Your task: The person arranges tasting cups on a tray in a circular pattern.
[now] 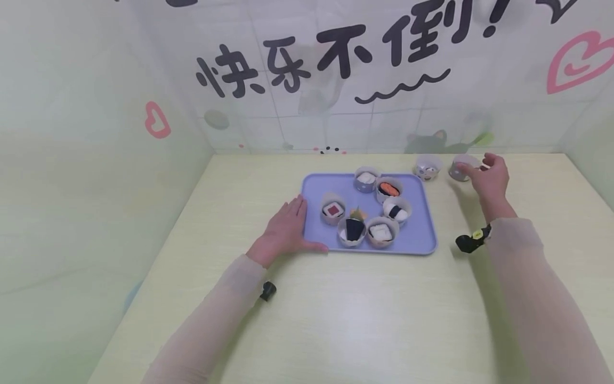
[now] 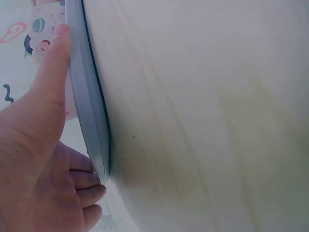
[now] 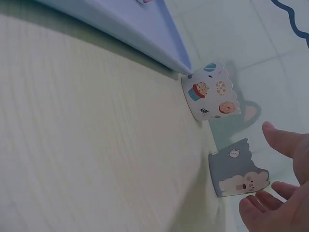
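Observation:
My left hand rests against the left end of a lilac tray, its fingers straight along the side and the thumb on the front rim. Several scalloped paper cups stand on the tray with sushi-like pieces inside: one red-centred, one orange-topped, one black-banded, one with a black front. At the back right, my right hand is beside a grey bear-print cup. Its thumb and fingers are spread apart around the rim, not closed on it; contact is unclear.
A white paper cup with cupcake and doughnut prints stands between the tray's back right corner and the grey cup. Behind the table rises a printed wall. A wall panel borders the left side.

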Demonstrator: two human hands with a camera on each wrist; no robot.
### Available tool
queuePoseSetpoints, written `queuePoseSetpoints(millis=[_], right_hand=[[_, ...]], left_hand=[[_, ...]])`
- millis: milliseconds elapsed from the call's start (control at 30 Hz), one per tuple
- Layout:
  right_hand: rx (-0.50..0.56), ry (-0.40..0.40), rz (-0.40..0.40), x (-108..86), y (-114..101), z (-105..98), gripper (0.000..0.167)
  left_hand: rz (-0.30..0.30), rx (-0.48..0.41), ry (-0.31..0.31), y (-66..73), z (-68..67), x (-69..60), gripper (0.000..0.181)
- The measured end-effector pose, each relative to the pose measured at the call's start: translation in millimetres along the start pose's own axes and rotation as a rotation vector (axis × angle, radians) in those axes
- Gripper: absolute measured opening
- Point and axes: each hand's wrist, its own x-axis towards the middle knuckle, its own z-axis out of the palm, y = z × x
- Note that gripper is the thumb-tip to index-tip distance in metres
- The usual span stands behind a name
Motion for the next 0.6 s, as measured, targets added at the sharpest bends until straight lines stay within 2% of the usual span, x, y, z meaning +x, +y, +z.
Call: queuePoseSetpoints(millis=[600], right_hand=[[-0.096,-0.047,0.020,10.7,4.0,1.5,0.085]], left_hand=[[-0.008,0.004,-0.006,-0.8,2.2,2.6,0.137]])
